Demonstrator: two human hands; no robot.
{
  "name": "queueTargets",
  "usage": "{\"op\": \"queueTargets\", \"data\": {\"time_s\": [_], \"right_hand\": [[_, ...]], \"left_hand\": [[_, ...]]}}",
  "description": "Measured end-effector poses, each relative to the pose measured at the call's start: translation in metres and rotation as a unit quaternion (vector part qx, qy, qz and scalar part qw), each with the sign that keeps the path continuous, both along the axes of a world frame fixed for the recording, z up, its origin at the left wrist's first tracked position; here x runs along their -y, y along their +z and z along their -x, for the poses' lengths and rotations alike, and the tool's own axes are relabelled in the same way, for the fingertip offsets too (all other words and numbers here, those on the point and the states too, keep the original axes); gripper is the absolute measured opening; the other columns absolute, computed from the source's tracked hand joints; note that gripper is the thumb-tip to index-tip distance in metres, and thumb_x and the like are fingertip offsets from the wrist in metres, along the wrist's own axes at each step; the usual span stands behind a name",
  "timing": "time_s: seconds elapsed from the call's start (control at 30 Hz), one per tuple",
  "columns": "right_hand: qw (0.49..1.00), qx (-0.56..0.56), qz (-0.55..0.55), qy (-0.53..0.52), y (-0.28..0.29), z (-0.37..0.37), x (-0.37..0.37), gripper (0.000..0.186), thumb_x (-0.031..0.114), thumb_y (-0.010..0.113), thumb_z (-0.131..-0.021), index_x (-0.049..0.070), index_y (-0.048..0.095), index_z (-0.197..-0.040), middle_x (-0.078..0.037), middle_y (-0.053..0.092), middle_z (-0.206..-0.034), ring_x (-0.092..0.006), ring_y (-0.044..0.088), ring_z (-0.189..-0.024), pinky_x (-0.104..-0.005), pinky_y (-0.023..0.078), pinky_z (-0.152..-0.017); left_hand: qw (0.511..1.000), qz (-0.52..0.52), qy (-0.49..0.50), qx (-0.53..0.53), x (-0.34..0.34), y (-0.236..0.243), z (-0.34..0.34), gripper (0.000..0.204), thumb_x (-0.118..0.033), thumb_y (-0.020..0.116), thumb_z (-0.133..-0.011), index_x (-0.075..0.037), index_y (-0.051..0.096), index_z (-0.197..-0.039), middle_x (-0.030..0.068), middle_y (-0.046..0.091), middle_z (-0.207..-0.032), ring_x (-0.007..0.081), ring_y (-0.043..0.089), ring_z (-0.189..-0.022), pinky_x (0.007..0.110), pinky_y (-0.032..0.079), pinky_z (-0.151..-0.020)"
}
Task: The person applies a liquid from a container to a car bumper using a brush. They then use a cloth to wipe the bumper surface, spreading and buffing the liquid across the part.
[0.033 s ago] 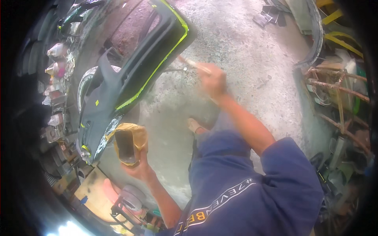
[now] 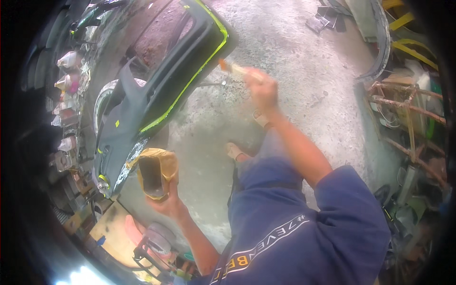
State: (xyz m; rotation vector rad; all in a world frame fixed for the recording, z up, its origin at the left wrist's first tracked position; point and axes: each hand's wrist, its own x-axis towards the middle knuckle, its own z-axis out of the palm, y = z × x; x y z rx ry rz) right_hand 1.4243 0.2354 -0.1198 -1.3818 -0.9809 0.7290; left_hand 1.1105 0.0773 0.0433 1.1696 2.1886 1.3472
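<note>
In my left hand is a tan-yellow open-topped container with a dark inside, tilted toward me; my fingers wrap its lower side. My right hand is closed around a pale-handled paintbrush. Its orange-brown tip points left, close to the right edge of a long dark grey panel, shaped like a vehicle bumper. Motion blur hides whether the tip touches it. A bright yellow-green line runs along the panel's border. Below, its narrow lower end reaches near the container, with a shiny patch beside it.
Cluttered shelves with bottles and bags line the left. A rusty metal frame stands at right, with yellow strips above it. A tan board lies at lower left. My feet rest on the rough concrete floor.
My right hand has shifted slightly to the right and away from my body, and the brush's orange-brown tip shows more clearly. The left hand and container stay in place.
</note>
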Motion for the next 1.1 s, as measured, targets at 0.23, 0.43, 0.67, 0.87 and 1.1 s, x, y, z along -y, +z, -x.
{"op": "queueTargets", "data": {"time_s": [0.23, 0.43, 0.67, 0.87, 1.1], "right_hand": [[0.86, -0.493, 0.091, -0.094, -0.025, -0.063, -0.066, 0.022, 0.018, 0.063, -0.098, 0.001, 0.07, -0.111, -0.011, 0.073, -0.087, -0.0183, 0.067, -0.072, -0.0297, 0.053, -0.068], [0.797, -0.584, 0.117, -0.1, -0.09, -0.056, -0.064, 0.02, 0.017, 0.064, -0.097, 0.002, 0.068, -0.11, -0.01, 0.072, -0.088, -0.0175, 0.067, -0.074, -0.0297, 0.053, -0.067], [0.991, 0.059, 0.08, -0.094, -0.016, -0.065, -0.051, 0.02, 0.015, 0.07, -0.096, 0.011, 0.078, -0.114, -0.011, 0.075, -0.096, -0.0193, 0.072, -0.083, -0.0331, 0.056, -0.071], [0.914, 0.389, -0.113, 0.036, -0.004, -0.056, -0.062, 0.025, 0.003, 0.064, -0.09, 0.008, 0.073, -0.112, -0.013, 0.07, -0.086, -0.0301, 0.069, -0.08, -0.0435, 0.056, -0.072], [0.894, 0.402, -0.147, 0.13, 0.034, -0.034, -0.005, 0.016, 0.002, 0.062, -0.089, 0.006, 0.069, -0.102, -0.01, 0.064, -0.079, -0.0301, 0.067, -0.075, -0.042, 0.053, -0.065]], "left_hand": [[1.0, 0.013, -0.01, 0.015, 0.002, -0.002, -0.009, 0.076, -0.004, 0.09, -0.073, 0.003, 0.048, -0.136, 0.0111, 0.056, -0.13, 0.0208, 0.057, -0.117, 0.036, 0.049, -0.1], [0.999, 0.011, 0.026, 0.02, 0.004, -0.003, -0.019, 0.074, -0.004, 0.09, -0.073, 0.003, 0.049, -0.134, 0.0118, 0.056, -0.13, 0.0216, 0.058, -0.116, 0.037, 0.05, -0.1], [0.999, -0.009, 0.034, 0.028, 0.021, -0.006, -0.008, 0.076, -0.004, 0.09, -0.072, 0.002, 0.049, -0.135, 0.0126, 0.056, -0.13, 0.0234, 0.058, -0.118, 0.04, 0.05, -0.101], [1.0, -0.014, 0.019, 0.02, 0.021, -0.012, -0.001, 0.07, 0.004, 0.087, -0.075, 0.001, 0.048, -0.133, 0.013, 0.057, -0.129, 0.0223, 0.061, -0.115, 0.036, 0.053, -0.1], [0.998, -0.024, 0.042, 0.045, 0.027, -0.014, 0.005, 0.074, 0.003, 0.088, -0.072, 0.003, 0.048, -0.134, 0.0136, 0.056, -0.129, 0.0233, 0.06, -0.116, 0.038, 0.053, -0.1]]}}
